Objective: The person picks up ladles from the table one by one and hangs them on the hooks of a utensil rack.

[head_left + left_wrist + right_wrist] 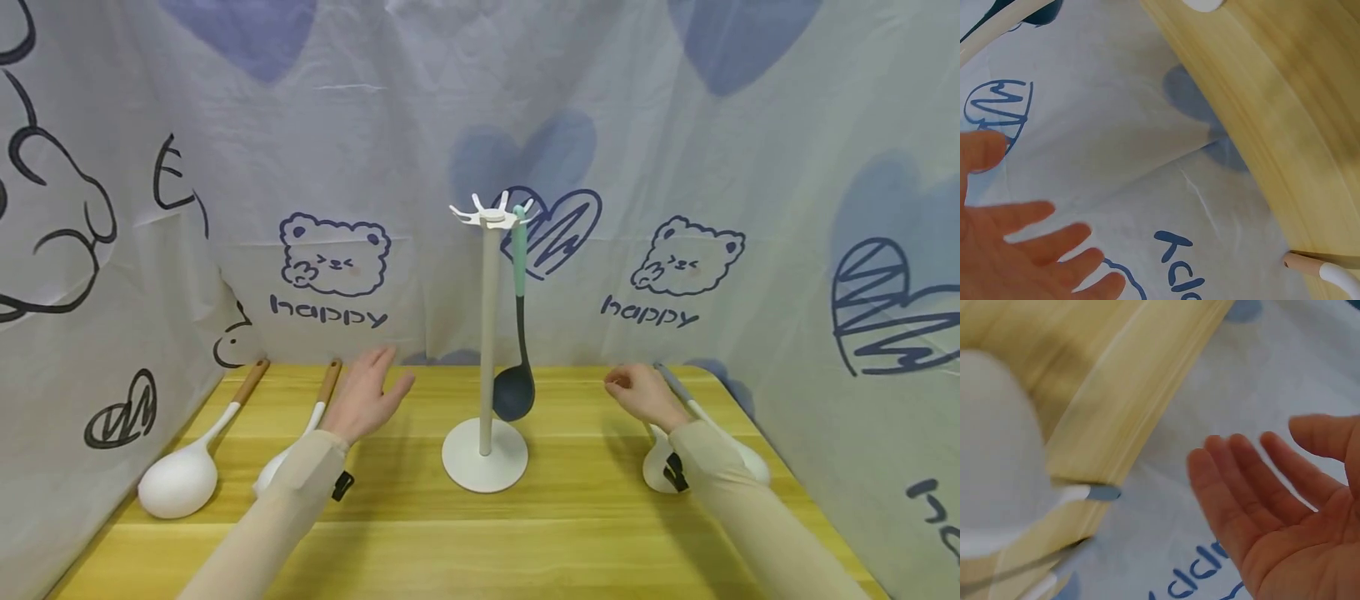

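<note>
My left hand [367,396] is over the left of the table, thumb apart and fingers extended, holding nothing. Beside it lies a white ladle [273,468] with a wooden handle, partly covered by the forearm. My right hand [647,396] hovers above a white ladle [660,467] on the right. In the right wrist view its fingers [1254,487] are loosely bent around nothing. Another white ladle [752,463], with a grey handle, lies farther right, partly behind the sleeve. Between the hands stands a white utensil stand [486,333], with a black ladle [514,392] hanging by its mint handle.
At the far left lies another white ladle [178,482] with a wooden handle. The stand's round base [468,475] rests on the wooden table [480,550]. A printed cloth [427,150] hangs behind the table and along both sides.
</note>
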`<state>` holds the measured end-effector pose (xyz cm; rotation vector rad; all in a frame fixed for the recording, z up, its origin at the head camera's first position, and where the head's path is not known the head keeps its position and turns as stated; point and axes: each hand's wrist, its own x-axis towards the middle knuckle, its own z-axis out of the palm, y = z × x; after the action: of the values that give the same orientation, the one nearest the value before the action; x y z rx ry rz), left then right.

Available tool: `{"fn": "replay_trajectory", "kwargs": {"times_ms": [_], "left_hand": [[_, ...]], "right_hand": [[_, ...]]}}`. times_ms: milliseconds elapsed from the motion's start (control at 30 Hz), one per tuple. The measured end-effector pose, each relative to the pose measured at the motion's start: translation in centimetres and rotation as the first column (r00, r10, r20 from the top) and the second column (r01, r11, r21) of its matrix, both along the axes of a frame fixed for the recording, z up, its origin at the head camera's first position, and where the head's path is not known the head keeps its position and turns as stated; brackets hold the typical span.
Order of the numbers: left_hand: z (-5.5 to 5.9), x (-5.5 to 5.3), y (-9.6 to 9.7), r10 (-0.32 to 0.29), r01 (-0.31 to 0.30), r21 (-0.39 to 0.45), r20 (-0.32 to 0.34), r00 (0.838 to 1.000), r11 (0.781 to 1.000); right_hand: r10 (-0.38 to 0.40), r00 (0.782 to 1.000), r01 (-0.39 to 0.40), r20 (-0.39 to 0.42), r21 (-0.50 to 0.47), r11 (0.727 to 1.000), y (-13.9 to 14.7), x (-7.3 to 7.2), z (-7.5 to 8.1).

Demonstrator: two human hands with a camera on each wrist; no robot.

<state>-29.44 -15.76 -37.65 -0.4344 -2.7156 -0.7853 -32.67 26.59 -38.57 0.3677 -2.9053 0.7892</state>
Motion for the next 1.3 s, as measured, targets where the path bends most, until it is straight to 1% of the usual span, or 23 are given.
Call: {"fn": "replay_trajectory", "kwargs": {"times_ms": [100, 200, 333, 433, 533, 733, 833, 967, 1100, 1233, 1300], "left_hand": [[-0.4, -0.1, -0.1, -0.013, 0.014, -0.057, 0.021, 1.000, 0.998], [-0.6, -0.1, 0.0, -0.017, 0.019, -0.083, 0.030, 0.999, 0.996], [-0.8, -0.1, 0.1, -0.015, 0.020, -0.088, 0.053, 0.998, 0.996], [-0.9, 0.0, 0.2, -0.011, 0.017, -0.084, 0.080, 0.997, 0.996], [-0.9, 0.1, 0.3, -0.009, 0.015, -0.078, 0.085, 0.996, 0.997], [-0.8, 0.1, 0.2, -0.015, 0.022, -0.071, 0.096, 0.995, 0.997], [-0.9, 0.1, 0.1, -0.010, 0.018, -0.085, 0.096, 0.995, 0.996], [-1.0, 0.1, 0.0, 0.003, 0.006, -0.098, 0.085, 0.996, 0.995], [-1.0, 0.1, -0.1, 0.005, 0.004, -0.097, 0.094, 0.996, 0.995], [-1.0, 0.2, -0.4, 0.015, -0.005, -0.101, 0.095, 0.995, 0.995], [-0.9, 0.1, -0.5, 0.019, -0.009, -0.101, 0.092, 0.996, 0.995]], "right_hand": [[-0.017, 0.997, 0.012, 0.069, 0.068, 0.998, 0.8, -0.1, 0.1], [-0.020, 0.995, 0.009, 0.101, 0.110, 0.994, 1.6, -0.1, 0.0], [-0.031, 0.988, 0.007, 0.149, 0.163, 0.987, 2.5, -0.2, -0.4], [-0.040, 0.985, 0.005, 0.165, 0.207, 0.978, 3.1, -0.4, -1.0], [-0.053, 0.986, 0.015, 0.160, 0.232, 0.973, 3.5, -0.6, -1.5], [-0.088, 0.987, 0.052, 0.136, 0.253, 0.966, 4.0, -0.9, -2.1], [-0.079, 0.987, 0.039, 0.141, 0.265, 0.964, 3.9, -0.8, -2.2], [-0.041, 0.985, -0.007, 0.170, 0.275, 0.961, 3.6, -0.7, -2.5], [-0.023, 0.986, -0.026, 0.165, 0.285, 0.958, 3.6, -0.6, -2.8], [-0.020, 0.980, -0.037, 0.199, 0.280, 0.959, 3.9, -0.6, -2.9], [-0.032, 0.974, -0.034, 0.224, 0.286, 0.958, 4.1, -0.6, -2.8]]}}
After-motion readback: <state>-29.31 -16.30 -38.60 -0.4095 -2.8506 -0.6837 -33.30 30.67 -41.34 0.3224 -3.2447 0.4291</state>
